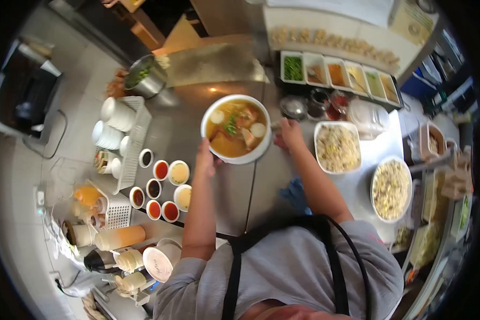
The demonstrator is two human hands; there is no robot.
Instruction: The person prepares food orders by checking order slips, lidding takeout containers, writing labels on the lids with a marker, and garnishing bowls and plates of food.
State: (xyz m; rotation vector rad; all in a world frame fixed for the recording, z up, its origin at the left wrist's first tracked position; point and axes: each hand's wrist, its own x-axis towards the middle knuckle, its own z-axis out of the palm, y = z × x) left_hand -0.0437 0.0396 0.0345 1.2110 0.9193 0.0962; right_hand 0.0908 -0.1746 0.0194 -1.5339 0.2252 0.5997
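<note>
A white bowl of soup (pixel 236 154) stands on the steel counter, filled with orange-brown broth, pale round pieces, browned pieces and chopped greens. My left hand (pixel 205 159) grips its lower left side, thumb by the rim and fingers curled around underneath. Just right of the bowl, my right hand (pixel 289 134) is closed, with its fingers bent toward the counter. Something small and pale shows at those fingertips, too blurred to name. Close to my right forearm sits a square white dish of noodles or sprouts (pixel 337 148).
A topping rack (pixel 336 77) lines the back right, with glass jars (pixel 328 105) before it. Several sauce cups (pixel 170 212) cluster left, near a basket of stacked white bowls (pixel 135 136). A steel pot (pixel 145 77) stands behind. A blue cloth (pixel 295 195) and an oval dish (pixel 391 189) lie right.
</note>
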